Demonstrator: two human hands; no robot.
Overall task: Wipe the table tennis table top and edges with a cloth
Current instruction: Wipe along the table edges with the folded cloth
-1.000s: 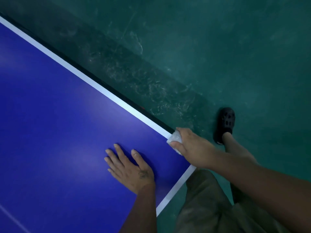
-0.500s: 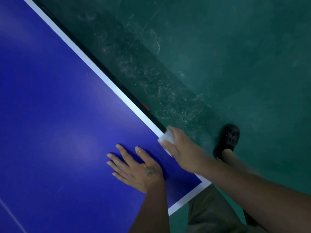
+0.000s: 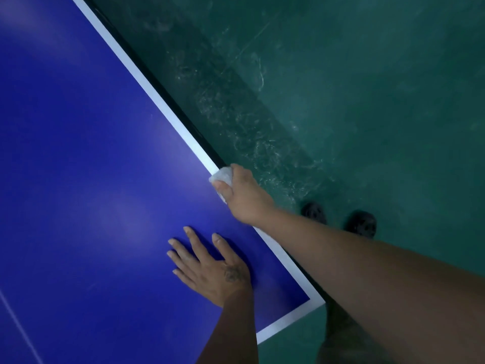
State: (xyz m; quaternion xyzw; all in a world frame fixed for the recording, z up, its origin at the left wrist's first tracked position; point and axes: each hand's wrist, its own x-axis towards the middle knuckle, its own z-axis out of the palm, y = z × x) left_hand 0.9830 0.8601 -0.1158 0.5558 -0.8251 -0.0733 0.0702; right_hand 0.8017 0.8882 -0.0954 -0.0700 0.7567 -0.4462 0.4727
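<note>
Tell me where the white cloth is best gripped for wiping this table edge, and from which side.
Probably as held now: grip the bunched middle of the cloth, coming from the floor side of the table edge. The cloth is wadded and straddles the white border and that edge, so the right hand pinching it over the edge keeps it against both faces.

right hand (image 3: 244, 195) + cloth (image 3: 223, 176): slid along table edge (image 3: 168, 111), away from corner (image 3: 316, 302) | shoes (image 3: 360, 223): two visible, was one
</note>
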